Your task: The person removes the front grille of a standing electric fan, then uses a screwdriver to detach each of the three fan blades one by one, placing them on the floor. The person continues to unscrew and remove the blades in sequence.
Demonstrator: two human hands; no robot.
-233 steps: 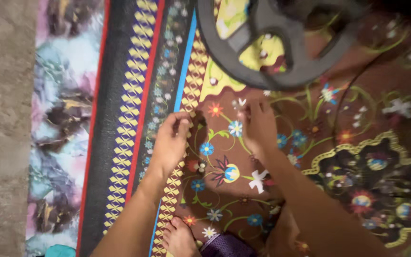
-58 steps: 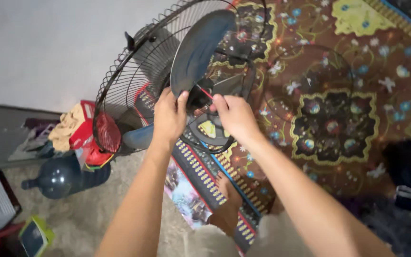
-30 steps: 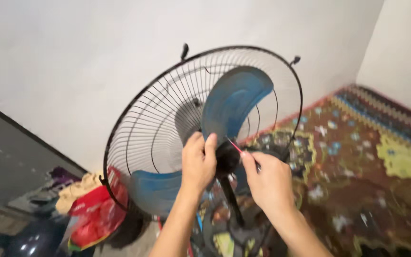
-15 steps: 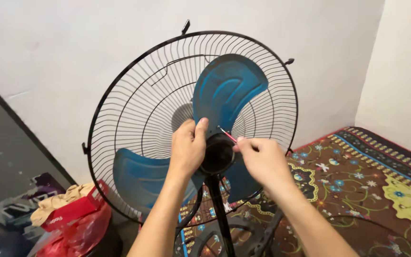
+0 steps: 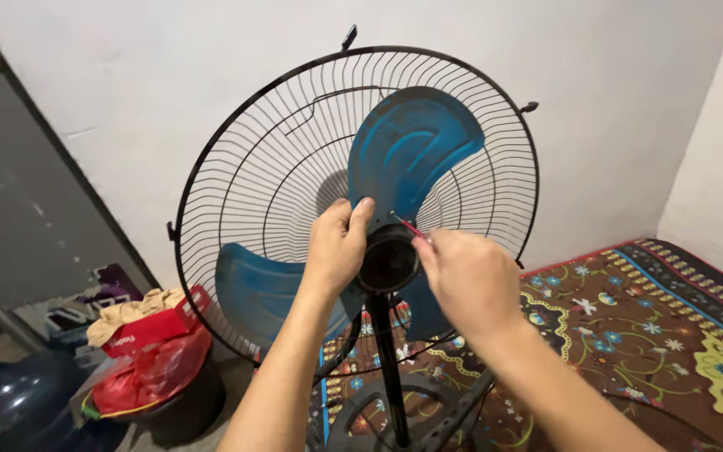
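On the upright black pedestal fan, the left hand (image 5: 338, 249) clamps the light, flexible blue plastic three-blade propeller (image 5: 395, 180) near its stiff black hub (image 5: 388, 261), while the right hand (image 5: 464, 280) pinches a thin red-handled tool (image 5: 409, 226).

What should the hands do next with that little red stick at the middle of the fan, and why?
Probably keep the left hand steady on the black hub and ease the thin red tool in the right hand further toward it. Its tip sits at the hub's upper edge, and the blue blades could turn if let go.
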